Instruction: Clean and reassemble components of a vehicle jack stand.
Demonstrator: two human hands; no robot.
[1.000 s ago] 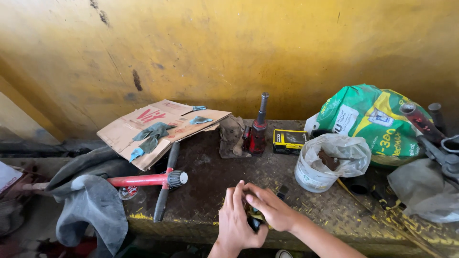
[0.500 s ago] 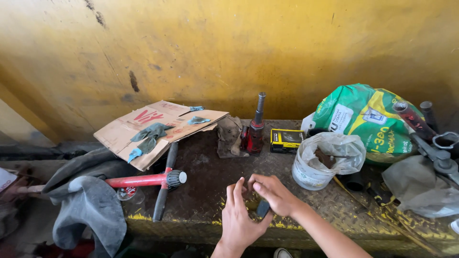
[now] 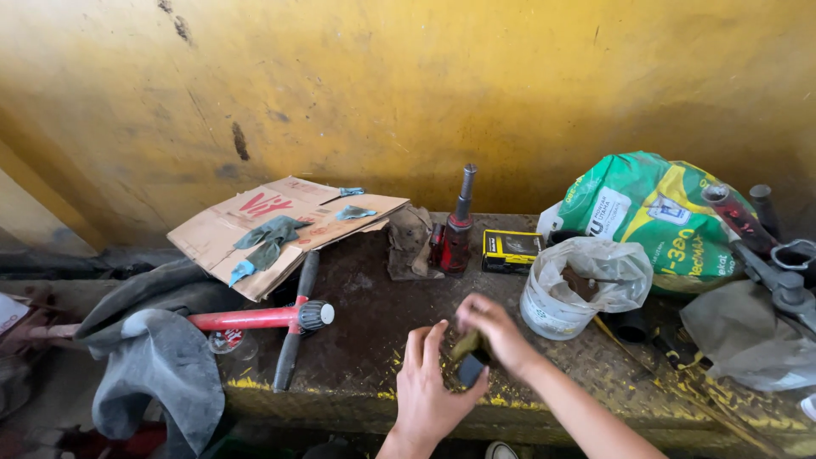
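While the left hand point(image 3: 429, 395) lies spread under it, the right hand point(image 3: 493, 331) pinches a small dark block point(image 3: 470, 367) from above, low over the counter point(image 3: 365, 297). It seems light, stiff and perhaps greasy — best held by its flat sides. A white bucket point(image 3: 557, 310) stands near.

Left hand point(image 3: 429, 393): raised from the lower edge, back toward camera, fingers extended upward, thumb angled right. Right hand point(image 3: 493, 330): forearm entering from lower right, fingers curled downward, apparently pinching; blurred. Fingertips of the two hands nearly meet.
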